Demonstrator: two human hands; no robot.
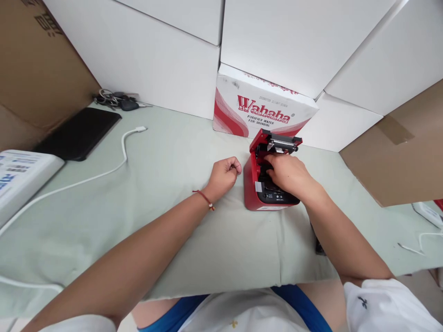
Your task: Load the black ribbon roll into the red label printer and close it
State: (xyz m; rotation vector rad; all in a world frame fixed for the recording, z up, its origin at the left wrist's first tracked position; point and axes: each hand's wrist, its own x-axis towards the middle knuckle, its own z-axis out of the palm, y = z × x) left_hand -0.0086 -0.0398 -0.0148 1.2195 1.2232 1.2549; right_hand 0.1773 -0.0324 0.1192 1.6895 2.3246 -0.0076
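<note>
A red and black label printer (252, 191) stands on the cloth-covered table with its lid (277, 142) raised. My right hand (289, 173) reaches down into its open compartment from the right. The thumb and index finger point inward, while the other fingertips are hidden inside, so whether they grip anything does not show. Just left of the printer, my left hand (224, 176) rests on the cloth, fingers curled into a loose fist with nothing visible in it. A small gap separates it from the printer's red side.
Behind the printer is a Wahaha water carton (263, 108) against white boxes (166, 60). Keys (119, 100), a black flat device (85, 133), a white cable (114, 168) and a white box (26, 177) lie left. Cardboard boxes (398, 147) flank both sides. A dark object (319, 248) shows under my right forearm.
</note>
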